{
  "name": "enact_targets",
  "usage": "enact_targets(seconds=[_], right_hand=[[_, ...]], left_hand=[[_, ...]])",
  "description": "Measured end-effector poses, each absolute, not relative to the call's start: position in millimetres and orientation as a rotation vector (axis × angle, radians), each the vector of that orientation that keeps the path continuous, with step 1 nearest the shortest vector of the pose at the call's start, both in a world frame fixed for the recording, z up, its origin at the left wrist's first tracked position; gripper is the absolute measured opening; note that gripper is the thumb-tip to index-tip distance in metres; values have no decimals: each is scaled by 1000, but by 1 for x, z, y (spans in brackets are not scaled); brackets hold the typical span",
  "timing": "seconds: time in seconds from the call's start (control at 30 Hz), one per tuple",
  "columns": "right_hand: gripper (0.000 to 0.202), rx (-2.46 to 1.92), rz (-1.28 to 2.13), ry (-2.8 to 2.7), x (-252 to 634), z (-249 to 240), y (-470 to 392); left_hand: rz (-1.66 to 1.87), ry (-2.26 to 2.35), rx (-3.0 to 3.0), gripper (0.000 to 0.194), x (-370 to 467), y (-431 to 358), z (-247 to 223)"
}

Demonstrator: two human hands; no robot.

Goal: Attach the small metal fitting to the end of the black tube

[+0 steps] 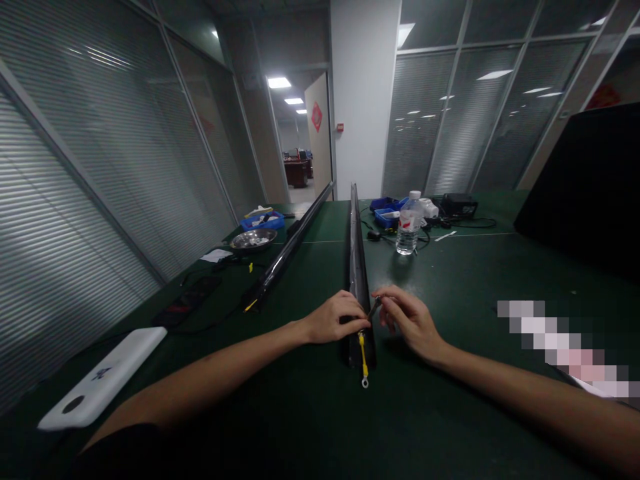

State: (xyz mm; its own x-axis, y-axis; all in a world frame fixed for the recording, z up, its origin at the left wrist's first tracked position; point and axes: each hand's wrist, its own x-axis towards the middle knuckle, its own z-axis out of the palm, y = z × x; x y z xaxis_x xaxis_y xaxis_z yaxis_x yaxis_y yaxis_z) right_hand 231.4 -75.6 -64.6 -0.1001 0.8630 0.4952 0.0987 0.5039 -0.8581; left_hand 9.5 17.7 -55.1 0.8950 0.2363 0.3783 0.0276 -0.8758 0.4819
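A long dark rail (356,267) lies lengthwise on the green table, its near end in front of me. My left hand (337,318) is closed at the left side of that end, fingers pressed on the rail near a yellow wire (364,353) with a ring terminal. What its fingertips pinch is hidden. On the right, my right hand (407,320) pinches a small metal tool (374,308), whose tip reaches toward my left fingertips over the rail.
Left of centre lies a second long rail (295,240). Beyond it are a metal dish (253,240) and a blue tray (263,221). A white device (105,380) is at near left. A water bottle (409,227) stands at right, before blue bins (387,215) and cables.
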Motion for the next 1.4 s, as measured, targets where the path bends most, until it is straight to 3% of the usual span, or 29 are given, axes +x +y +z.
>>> enact_targets(seconds=[1.4], right_hand=[[24,-821,623,-1668,231,-67,-81]], left_hand=[[590,210,2531,20,9,18,-58]])
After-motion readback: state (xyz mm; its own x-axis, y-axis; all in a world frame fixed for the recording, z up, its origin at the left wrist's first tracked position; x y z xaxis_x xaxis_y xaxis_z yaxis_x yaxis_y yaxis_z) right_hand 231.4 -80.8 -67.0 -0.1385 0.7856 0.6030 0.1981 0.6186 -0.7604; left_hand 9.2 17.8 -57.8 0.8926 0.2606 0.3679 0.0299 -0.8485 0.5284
